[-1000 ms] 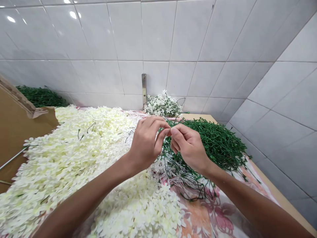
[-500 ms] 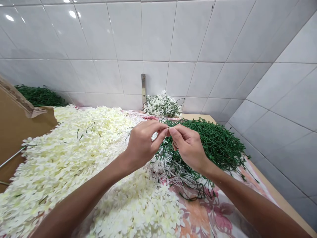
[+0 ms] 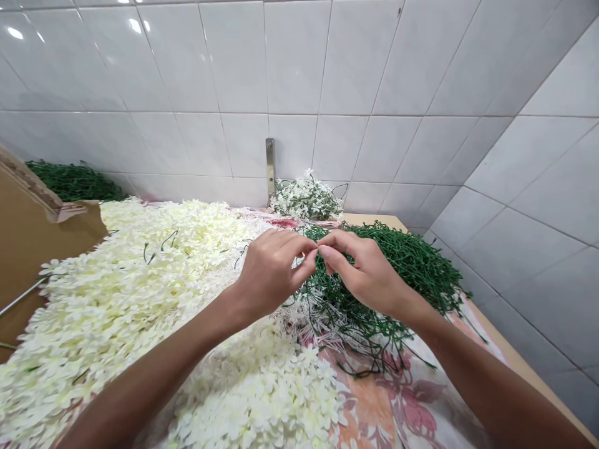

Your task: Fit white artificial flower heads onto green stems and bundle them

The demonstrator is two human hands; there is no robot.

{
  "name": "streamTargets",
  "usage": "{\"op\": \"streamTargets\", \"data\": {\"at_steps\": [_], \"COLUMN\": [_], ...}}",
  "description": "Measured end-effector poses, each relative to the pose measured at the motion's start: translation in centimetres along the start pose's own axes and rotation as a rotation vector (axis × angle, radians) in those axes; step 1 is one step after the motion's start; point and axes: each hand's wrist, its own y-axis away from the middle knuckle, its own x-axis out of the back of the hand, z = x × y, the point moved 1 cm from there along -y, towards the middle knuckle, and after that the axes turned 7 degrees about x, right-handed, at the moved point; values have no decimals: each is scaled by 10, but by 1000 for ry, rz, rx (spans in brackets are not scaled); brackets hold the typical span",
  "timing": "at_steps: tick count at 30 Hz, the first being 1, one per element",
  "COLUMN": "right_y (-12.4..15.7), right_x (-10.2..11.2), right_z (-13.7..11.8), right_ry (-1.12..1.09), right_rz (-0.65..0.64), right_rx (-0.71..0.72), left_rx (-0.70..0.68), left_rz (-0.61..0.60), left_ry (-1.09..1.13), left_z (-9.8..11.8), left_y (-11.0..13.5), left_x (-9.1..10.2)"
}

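My left hand [image 3: 276,268] and my right hand [image 3: 358,265] meet fingertip to fingertip, thumb and forefinger of each pinched together. Whatever sits between the tips is too small to make out. Behind and to the right of them lies a heap of green plastic stems [image 3: 412,262]. Thin white stamens [image 3: 313,318] are strewn just below my hands. Cream-white artificial flower petals [image 3: 154,280] spread widely on the left, and another pile of petals [image 3: 262,393] lies nearer to me, between my forearms.
A bunch of finished white flowers [image 3: 306,196] rests against the tiled wall, beside a metal bracket [image 3: 270,165]. More green stems [image 3: 72,181] lie behind a cardboard box [image 3: 56,234] at left. Floral cloth [image 3: 374,399] covers the tabletop.
The fingertips have drawn slightly apart, with my right hand shifting a little to the right and its wrist lifting. The piles look unchanged.
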Motion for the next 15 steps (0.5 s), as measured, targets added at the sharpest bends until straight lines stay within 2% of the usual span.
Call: {"op": "streamTargets", "data": {"at_steps": [5,8,11,15], "right_y": [-2,-2,-3,-5], "right_x": [0,-5,-10,-12], "right_z": [5,10,12,13], "right_ry": [-282,-459,-622,-738], "right_rz": [-72,-124,-172,-138], "right_rx": [-220,-312,-340,-341], "left_rx": [-101,-90,-37,-33], "left_rz": [39,26,-2,-17], "left_ry": [-112,-111,-29,17], "left_z": [-1,-3,-6,-5], "left_y": [0,1,1,0], "left_x": [-1,-2,-1,0]}}
